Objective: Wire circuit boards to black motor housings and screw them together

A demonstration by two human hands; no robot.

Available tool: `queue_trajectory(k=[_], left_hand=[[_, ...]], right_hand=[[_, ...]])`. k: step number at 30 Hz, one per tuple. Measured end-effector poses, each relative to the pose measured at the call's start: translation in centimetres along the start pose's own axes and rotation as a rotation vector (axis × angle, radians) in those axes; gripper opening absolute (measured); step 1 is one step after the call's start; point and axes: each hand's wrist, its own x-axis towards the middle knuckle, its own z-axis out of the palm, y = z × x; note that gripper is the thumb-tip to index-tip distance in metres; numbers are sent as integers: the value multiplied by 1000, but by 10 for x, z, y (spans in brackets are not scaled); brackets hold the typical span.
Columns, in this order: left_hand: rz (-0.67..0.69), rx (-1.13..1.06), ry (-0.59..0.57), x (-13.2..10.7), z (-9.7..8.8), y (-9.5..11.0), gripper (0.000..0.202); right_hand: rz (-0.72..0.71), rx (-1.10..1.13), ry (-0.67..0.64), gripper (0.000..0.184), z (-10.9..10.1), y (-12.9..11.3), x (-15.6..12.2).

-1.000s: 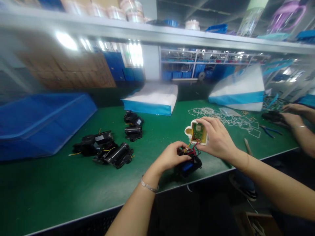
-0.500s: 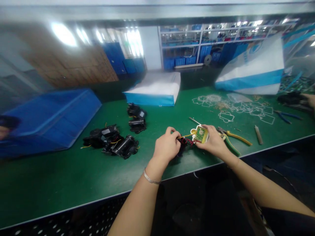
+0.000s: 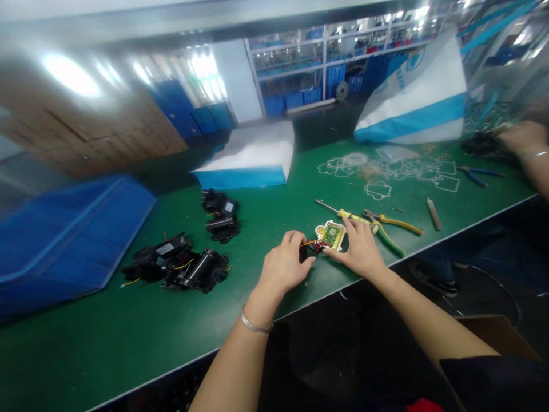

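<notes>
My left hand (image 3: 283,264) is closed around a black part (image 3: 303,252), mostly hidden under the fingers. Red and yellow wires (image 3: 316,246) run from it to a small white-rimmed yellow housing (image 3: 319,231) with a green circuit board (image 3: 332,233) inside. My right hand (image 3: 363,249) grips this housing by its right side, thumb at the near edge and fingers at the far one. Just beyond lies a screwdriver (image 3: 348,215) with a yellow handle. Pliers (image 3: 398,225) with yellow and green handles rest right of my right hand.
Several black assemblies (image 3: 203,269) lie at left, near a blue bin (image 3: 86,229). White bags (image 3: 253,151) stand at the back. Thin white gaskets (image 3: 386,169), a tube (image 3: 433,214) and blue-handled pliers (image 3: 480,173) are at right, where another person's hand (image 3: 525,137) touches dark material.
The view has shifted, moving the bench contents left in the picture. The housing now sits lower, nearer the table, and the screwdriver's handle has come into sight. The other person's hand shows more fully.
</notes>
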Motion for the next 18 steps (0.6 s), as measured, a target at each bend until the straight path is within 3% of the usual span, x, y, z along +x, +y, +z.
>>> queue_trajectory(k=[5,9,11,14,18], left_hand=[[12,-45,-19,1,-1,-3,43],[-3,-78,-73,1,-5,-7,57],[-12,-100,-104,1,-7,-9,64],[17,-131,-124,2,-11,-13,72],[81,-82,-97,4,-13,-15,73]], right_hand=[[21,-109,68,55,-29,29,1],[157,-341,-31,70,-34,68,-7],[169,-405,-50,67,-33,78,-14],[139,-423,-39,58,-34,85,-22],[162,-334,-53,60,-40,93,-26]])
